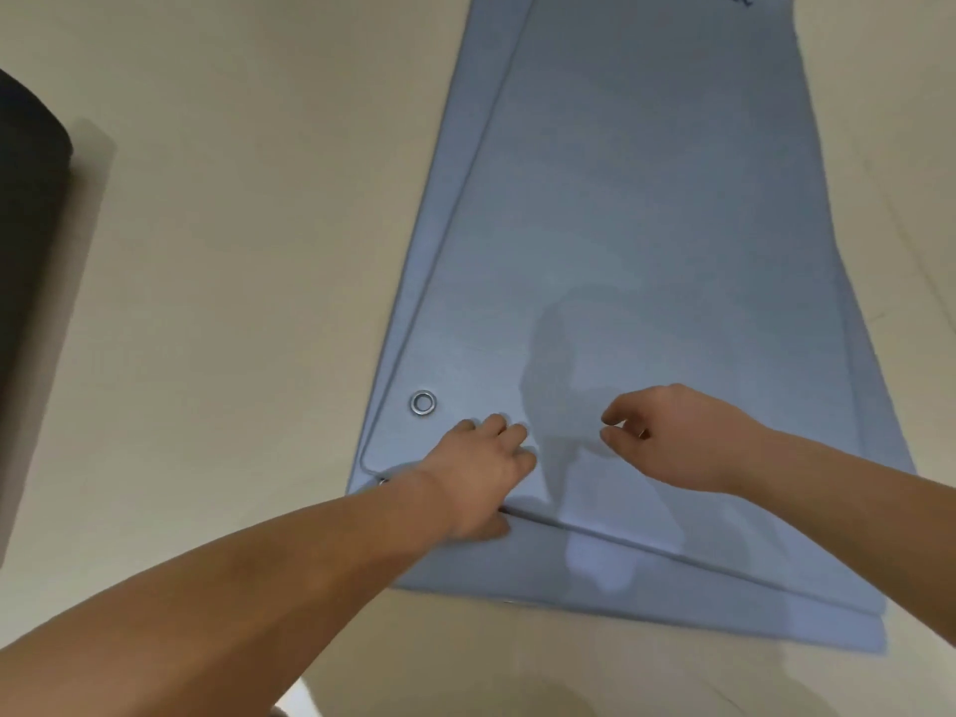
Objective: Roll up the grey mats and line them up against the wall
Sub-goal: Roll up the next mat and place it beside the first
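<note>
My left grip (486, 473) sits on the near edge of the top mat (646, 225), low in the middle of the frame. The fingers are bent over the surface and the thumb is tucked at the seam where it meets the lower mat (621, 592), so I judge it is pinching that edge. My right grip (667, 437) hovers just above the same mat, right of centre, fingers loosely curled and holding nothing.

To start the roll well, I should bring the right grip down to the same edge, well apart from the left, and lift only the top mat. The first turn should be tight and square to the long sides, or the roll will cone out.

Both mats lie flat on the pale floor (233, 302), running from the bottom of the frame to the top right. They are blue-grey and smooth, and the upper one sits slightly askew on the other. A metal eyelet (423, 403) shows near its left corner. A dark roll (26, 173) stands at the left edge.
</note>
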